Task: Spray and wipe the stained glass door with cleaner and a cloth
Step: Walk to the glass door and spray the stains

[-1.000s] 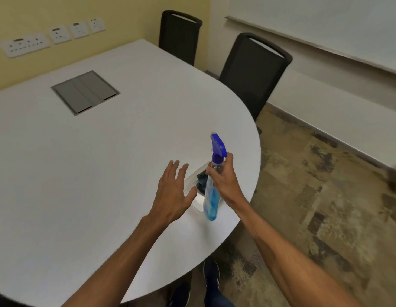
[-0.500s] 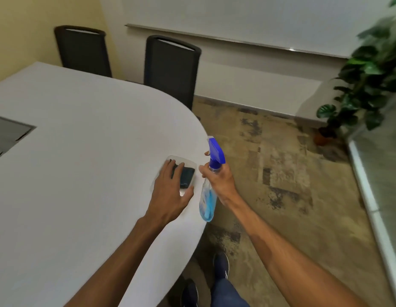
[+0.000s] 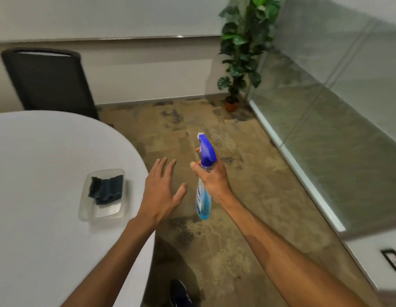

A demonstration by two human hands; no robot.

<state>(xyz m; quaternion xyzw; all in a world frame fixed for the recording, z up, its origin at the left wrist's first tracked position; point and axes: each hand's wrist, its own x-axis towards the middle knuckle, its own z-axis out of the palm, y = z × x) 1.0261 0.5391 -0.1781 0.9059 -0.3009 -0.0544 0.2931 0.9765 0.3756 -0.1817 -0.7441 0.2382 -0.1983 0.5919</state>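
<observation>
My right hand (image 3: 212,178) grips a clear spray bottle (image 3: 203,203) of blue cleaner by its neck, its blue trigger head pointing up and away, held over the floor. My left hand (image 3: 162,191) hovers open and flat just past the table's edge, holding nothing. A dark blue folded cloth (image 3: 106,189) lies in a clear plastic tray (image 3: 104,214) on the white table, left of my left hand. Frosted glass panels (image 3: 338,111) run along the right side of the room.
The white oval table (image 3: 48,196) fills the lower left. A black chair (image 3: 48,83) stands behind it. A potted plant (image 3: 241,52) sits in the far corner beside the glass. Patterned brown floor (image 3: 237,218) lies between table and glass. My shoe (image 3: 179,293) shows below.
The view has swung right toward the glass wall. My left hand lifted off the tray and moved right, off the table, leaving the cloth in it. The right hand still holds the bottle.
</observation>
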